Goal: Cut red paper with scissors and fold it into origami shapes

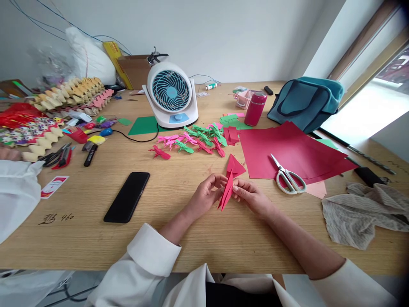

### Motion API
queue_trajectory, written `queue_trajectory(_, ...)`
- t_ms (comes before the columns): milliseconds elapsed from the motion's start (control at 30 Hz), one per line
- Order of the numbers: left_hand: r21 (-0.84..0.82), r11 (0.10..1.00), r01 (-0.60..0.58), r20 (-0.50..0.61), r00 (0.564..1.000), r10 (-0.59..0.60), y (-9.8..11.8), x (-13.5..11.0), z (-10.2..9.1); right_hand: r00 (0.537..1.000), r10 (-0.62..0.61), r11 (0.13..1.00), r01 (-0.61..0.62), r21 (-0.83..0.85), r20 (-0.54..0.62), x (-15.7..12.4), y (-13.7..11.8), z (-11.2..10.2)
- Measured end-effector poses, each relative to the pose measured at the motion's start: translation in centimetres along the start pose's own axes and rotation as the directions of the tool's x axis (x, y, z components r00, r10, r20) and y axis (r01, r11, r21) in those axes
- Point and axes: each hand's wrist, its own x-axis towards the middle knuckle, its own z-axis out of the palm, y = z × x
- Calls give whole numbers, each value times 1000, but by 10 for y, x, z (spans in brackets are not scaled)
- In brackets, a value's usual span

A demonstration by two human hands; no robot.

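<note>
A red folded paper piece [227,192] stands upright between my two hands over the table's front middle. My left hand [208,194] pinches it from the left side, and my right hand [251,195] grips it from the right with thumb and fingers. Just behind it lies a red paper triangle [235,166], partly covered by the held piece. Several small folded paper figures [201,137] in pink, green and red sit farther back. To the right, white-handled scissors [289,179] rest on large red paper sheets [297,147].
A black phone [127,197] lies left of my hands. At the back stand a white fan [172,94], a red thermos [255,109] and a teal bag [305,102]. A crumpled cloth [361,213] lies right. Another person's white sleeve [17,196] shows at far left.
</note>
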Motion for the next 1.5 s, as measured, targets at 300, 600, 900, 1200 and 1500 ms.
queue_trajectory(300,3,997,-83,86,993,82,-2,0,4,990,90,996,-90,-3,105,-2,-2,7)
queue_trajectory(600,12,1000,22,-54,998,-21,3,3,-2,988,84,995,-76,61,-133,4,-2,3)
queue_trajectory(900,244,969,-30,-4,999,32,-12,7,-7,987,-50,999,47,-24,-154,2,-5,2)
queue_trajectory(1200,262,965,-6,-110,993,36,-12,7,-6,988,-44,998,37,-48,-148,3,-6,5)
queue_trajectory(1500,301,953,-19,-104,993,52,-13,7,-7,989,-42,996,31,-81,-144,2,-9,6)
